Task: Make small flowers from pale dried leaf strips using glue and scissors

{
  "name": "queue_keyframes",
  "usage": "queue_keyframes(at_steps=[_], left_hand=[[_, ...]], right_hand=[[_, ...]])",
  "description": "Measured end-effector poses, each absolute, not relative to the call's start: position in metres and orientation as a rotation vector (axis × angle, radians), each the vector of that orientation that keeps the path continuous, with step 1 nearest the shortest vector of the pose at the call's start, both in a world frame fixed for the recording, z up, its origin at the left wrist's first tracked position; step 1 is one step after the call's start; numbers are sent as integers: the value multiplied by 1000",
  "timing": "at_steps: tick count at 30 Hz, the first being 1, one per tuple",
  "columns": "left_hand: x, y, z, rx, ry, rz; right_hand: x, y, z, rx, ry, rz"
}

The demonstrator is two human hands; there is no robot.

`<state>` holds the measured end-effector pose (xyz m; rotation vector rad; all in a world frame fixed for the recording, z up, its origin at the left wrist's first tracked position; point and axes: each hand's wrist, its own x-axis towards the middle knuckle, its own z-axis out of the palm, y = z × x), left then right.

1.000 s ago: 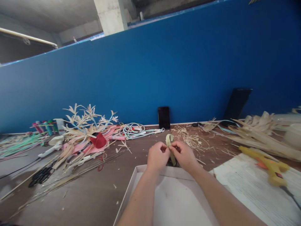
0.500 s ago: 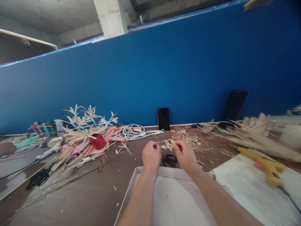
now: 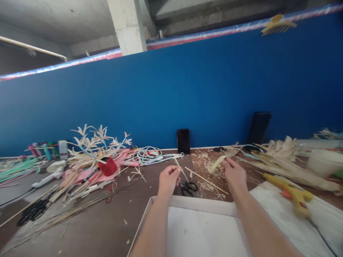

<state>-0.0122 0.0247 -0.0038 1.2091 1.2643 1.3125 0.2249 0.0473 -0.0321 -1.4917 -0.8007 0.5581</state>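
- Pale-green strip [image 3: 218,163]: I hold it pinched in my right hand [image 3: 233,174], beyond the white box [image 3: 202,204].
- Thin pale strip [image 3: 184,173]: my left hand [image 3: 168,180] grips it, also beyond the box.
- Black scissors [image 3: 189,188]: just past the box's far edge.

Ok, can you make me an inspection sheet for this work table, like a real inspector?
Surface: brown table, pale scraps scattered on it.
Things being worked on: thin pale strip and wider yellowish strip, held apart.
Clutter: black scissors just beyond the white tray; red cup-shaped thing among strips on the left; yellow glue gun over a printed sheet.
Hands: left hand pinches the thin strip; right hand the wider one.
Cables: dark cord from the glue gun; black cord at far left.
Surroundings: blue partition behind, black phone-like slab upright by its foot.
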Motion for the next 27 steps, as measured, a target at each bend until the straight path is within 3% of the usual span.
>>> queue_keyframes(at_steps=[3, 8, 16, 27], left_hand=[[-8, 19, 1, 1113, 1073, 1246], [-5, 14, 4, 1069, 976, 1175], [-3, 13, 2, 1132, 943, 1093], [-5, 6, 4, 1227, 924, 852]], right_hand=[[220, 46, -31, -1622, -806, 592], [198, 30, -3, -1631, -909, 277], [141, 3, 15, -1248, -1335, 1051], [151, 12, 3, -1073, -957, 1252]])
